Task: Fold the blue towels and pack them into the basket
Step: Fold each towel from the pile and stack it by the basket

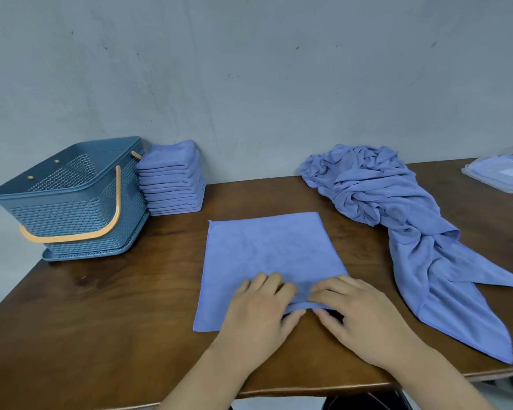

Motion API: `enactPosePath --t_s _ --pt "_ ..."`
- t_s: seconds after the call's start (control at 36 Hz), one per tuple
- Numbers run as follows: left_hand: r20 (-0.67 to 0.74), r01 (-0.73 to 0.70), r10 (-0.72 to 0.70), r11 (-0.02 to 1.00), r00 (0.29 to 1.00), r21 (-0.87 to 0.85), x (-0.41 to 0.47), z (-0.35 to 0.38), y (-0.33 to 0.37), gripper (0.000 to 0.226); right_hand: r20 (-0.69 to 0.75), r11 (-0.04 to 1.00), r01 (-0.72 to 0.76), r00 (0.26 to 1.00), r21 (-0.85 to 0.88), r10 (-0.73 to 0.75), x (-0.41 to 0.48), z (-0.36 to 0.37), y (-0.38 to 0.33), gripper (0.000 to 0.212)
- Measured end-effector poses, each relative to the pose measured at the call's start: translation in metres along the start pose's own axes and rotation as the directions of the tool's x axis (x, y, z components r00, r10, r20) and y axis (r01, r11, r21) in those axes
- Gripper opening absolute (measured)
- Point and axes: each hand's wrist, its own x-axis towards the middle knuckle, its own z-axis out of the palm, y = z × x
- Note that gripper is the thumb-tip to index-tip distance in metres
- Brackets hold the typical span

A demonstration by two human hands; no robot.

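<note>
A blue towel (267,250) lies spread flat in the middle of the brown table. My left hand (258,312) and my right hand (359,315) sit side by side at its near edge, each pinching that edge between thumb and fingers, with the edge slightly lifted. At the back left stands a blue woven basket (68,199) with an orange handle, and I cannot see anything inside it. Right beside it is a stack of several folded blue towels (172,179). A heap of crumpled blue towels (397,208) stretches along the right side.
The table (101,321) stands against a grey wall. A clear plastic packet (501,173) with something blue inside lies at the far right edge. The table's front edge runs just below my wrists.
</note>
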Motion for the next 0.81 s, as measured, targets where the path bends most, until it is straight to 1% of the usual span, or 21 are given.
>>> enactPosePath --t_s 0.06,0.14,0.19,0.25,0.28,0.36,0.44,0.5,0.53,0.61,0.69,0.75,0.81 --pt "0.021 0.015 -0.014 1.0 1.0 -0.022 -0.001 0.001 -0.003 0.023 0.015 1.0 -0.03 0.999 0.01 0.03 -0.006 -0.003 0.007 0.016" --pt "0.071 0.065 -0.058 0.994 0.996 -0.091 -0.015 -0.005 -0.018 0.022 0.036 0.983 -0.171 0.985 0.069 0.169 -0.019 -0.012 0.022 0.024" --pt "0.079 0.1 -0.09 0.986 0.993 -0.131 -0.029 -0.012 -0.034 0.017 0.047 0.96 -0.257 0.966 0.112 0.253 -0.027 -0.018 0.031 0.024" --pt "0.098 0.173 -0.156 0.965 0.983 -0.196 -0.045 -0.02 -0.053 0.01 0.045 0.933 -0.318 0.948 0.172 0.315 -0.031 -0.021 0.036 0.023" --pt "0.116 0.221 -0.199 0.948 0.973 -0.228 -0.053 -0.024 -0.062 0.012 0.045 0.919 -0.339 0.941 0.2 0.337 -0.032 -0.022 0.037 0.023" --pt "0.158 0.342 -0.308 0.893 0.938 -0.292 -0.073 -0.034 -0.083 0.024 0.05 0.903 -0.359 0.932 0.236 0.358 -0.032 -0.021 0.037 0.026" --pt "0.18 0.403 -0.362 0.854 0.915 -0.33 -0.084 -0.041 -0.093 0.033 0.045 0.876 -0.373 0.925 0.307 0.378 -0.033 -0.023 0.037 0.027" --pt "0.174 0.427 -0.39 0.829 0.904 -0.36 -0.089 -0.043 -0.095 0.036 0.039 0.857 -0.383 0.918 0.346 0.394 -0.032 -0.025 0.038 0.021" --pt "0.173 0.439 -0.403 0.818 0.899 -0.371 -0.09 -0.044 -0.095 0.035 0.037 0.854 -0.383 0.917 0.353 0.396 -0.032 -0.026 0.038 0.019" --pt "0.169 0.483 -0.457 0.771 0.874 -0.415 -0.092 -0.046 -0.095 0.03 0.035 0.862 -0.373 0.922 0.343 0.385 -0.031 -0.027 0.038 0.024" --pt "0.181 0.557 -0.543 0.685 0.82 -0.469 -0.093 -0.049 -0.096 0.026 0.055 0.849 -0.412 0.907 0.331 0.418 -0.031 -0.026 0.04 0.018" --pt "0.208 0.584 -0.561 0.658 0.801 -0.475 -0.092 -0.051 -0.097 0.019 0.061 0.838 -0.435 0.895 0.328 0.441 -0.032 -0.025 0.041 0.015" --pt "0.23 0.593 -0.561 0.64 0.795 -0.489 -0.091 -0.052 -0.098 0.023 0.069 0.827 -0.452 0.887 0.336 0.457 -0.03 -0.026 0.039 0.014"
